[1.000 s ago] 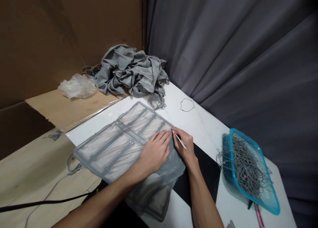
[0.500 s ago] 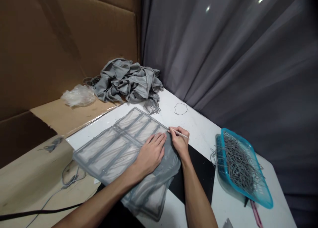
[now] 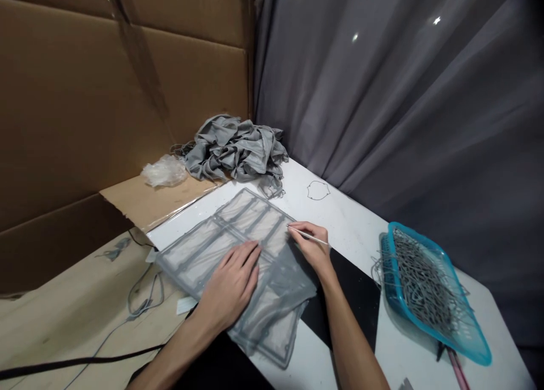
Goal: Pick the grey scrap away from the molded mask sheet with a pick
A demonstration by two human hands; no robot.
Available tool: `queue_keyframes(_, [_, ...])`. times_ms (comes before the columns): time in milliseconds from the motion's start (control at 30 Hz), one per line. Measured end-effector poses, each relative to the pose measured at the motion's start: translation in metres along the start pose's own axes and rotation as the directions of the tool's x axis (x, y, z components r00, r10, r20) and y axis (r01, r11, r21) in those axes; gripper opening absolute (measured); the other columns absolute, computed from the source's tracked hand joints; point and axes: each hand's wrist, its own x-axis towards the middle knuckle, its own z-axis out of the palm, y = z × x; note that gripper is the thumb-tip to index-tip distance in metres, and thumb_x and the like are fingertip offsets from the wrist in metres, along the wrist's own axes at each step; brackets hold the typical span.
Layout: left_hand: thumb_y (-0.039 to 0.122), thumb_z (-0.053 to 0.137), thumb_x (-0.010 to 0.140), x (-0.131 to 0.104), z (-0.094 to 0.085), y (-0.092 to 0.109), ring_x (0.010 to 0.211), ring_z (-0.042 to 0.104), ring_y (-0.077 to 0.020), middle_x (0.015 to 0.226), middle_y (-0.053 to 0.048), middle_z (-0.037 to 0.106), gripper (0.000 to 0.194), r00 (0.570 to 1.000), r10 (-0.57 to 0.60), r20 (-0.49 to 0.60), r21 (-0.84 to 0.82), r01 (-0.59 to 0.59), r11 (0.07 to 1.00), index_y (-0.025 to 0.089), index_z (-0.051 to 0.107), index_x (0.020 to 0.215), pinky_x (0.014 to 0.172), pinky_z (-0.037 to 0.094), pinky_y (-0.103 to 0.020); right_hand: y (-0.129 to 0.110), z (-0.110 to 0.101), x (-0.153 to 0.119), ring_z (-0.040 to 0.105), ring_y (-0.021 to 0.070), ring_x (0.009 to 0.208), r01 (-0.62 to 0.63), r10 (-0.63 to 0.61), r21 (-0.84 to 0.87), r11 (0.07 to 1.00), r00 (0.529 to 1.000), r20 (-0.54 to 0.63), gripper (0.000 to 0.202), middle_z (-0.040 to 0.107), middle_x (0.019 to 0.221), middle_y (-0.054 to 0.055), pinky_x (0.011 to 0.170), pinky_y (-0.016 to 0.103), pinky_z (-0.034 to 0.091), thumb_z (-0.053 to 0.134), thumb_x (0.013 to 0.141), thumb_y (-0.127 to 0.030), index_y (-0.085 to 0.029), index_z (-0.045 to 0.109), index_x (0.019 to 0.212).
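A thin grey rubbery sheet point(image 3: 198, 248) with translucent rectangular panels and darker raised strips lies across the white table. My left hand point(image 3: 233, 279) rests on it, fingers stretched out and palm down. At the sheet's right edge, my right hand point(image 3: 313, 247) pinches a slim white stick-like tool point(image 3: 312, 237), whose tip points left over the sheet. What the tip touches is too small to tell. A looser grey part of the sheet point(image 3: 297, 274) spreads below my right hand, partly over a black mat point(image 3: 355, 293).
A crumpled grey heap point(image 3: 242, 149) and a clear plastic bag point(image 3: 165, 170) lie at the back. One thin loop gasket point(image 3: 318, 190) is on the white table point(image 3: 348, 220). To the right stands a blue basket point(image 3: 442, 254) of thin grey loops, near a pink handle point(image 3: 458, 370).
My left hand has slid left and toward me across the sheet. My right hand still holds the tool near the right edge. The whole view has shifted slightly.
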Motion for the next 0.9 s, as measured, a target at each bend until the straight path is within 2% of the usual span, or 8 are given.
queue_keyframes(133, [0.034,0.044,0.119,-0.008,0.001,-0.005,0.156,0.057,-0.0248,0.170,-0.007,0.062,0.052,0.999,-0.006,0.043,-0.013,0.006,1.000,0.022,0.052,0.169,0.131,0.043,-0.047,-0.024,0.021,-0.012,0.086,0.0307,0.102,0.100,-0.093,-0.021,0.995,0.973,0.211,0.014,0.090,0.106,0.008,0.100,0.043,0.068,0.082,0.095,-0.033,-0.026,0.086,0.084])
queue_keyframes(233, [0.036,0.044,0.119,-0.006,0.004,-0.003,0.160,0.053,-0.0260,0.175,-0.005,0.056,0.061,0.998,0.007,0.055,0.007,-0.007,1.000,0.027,0.037,0.179,0.133,0.041,-0.048,-0.027,0.030,-0.020,0.086,0.0300,0.101,0.144,-0.125,-0.045,0.989,0.948,0.294,0.015,0.090,0.106,0.008,0.100,0.042,0.068,0.079,0.097,-0.032,-0.027,0.085,0.083])
queue_keyframes(367, [0.036,0.045,0.118,-0.005,0.007,0.001,0.164,0.050,-0.0284,0.177,-0.005,0.053,0.065,0.997,0.020,0.068,0.039,-0.023,0.999,0.028,0.031,0.181,0.133,0.040,-0.052,-0.019,0.030,-0.025,0.086,0.0302,0.103,0.138,-0.125,-0.020,0.990,0.942,0.311,0.018,0.090,0.111,0.009,0.101,0.044,0.067,0.078,0.098,-0.032,-0.026,0.083,0.082])
queue_keyframes(900, [0.034,0.048,0.118,-0.003,0.004,0.003,0.163,0.050,-0.0292,0.178,-0.004,0.051,0.059,0.994,-0.019,0.111,0.050,0.013,0.999,0.024,0.043,0.175,0.133,0.040,-0.053,-0.010,0.028,-0.025,0.086,0.0297,0.102,0.159,-0.155,0.013,0.987,0.936,0.315,0.021,0.089,0.110,0.008,0.099,0.043,0.068,0.077,0.102,-0.036,-0.028,0.085,0.085])
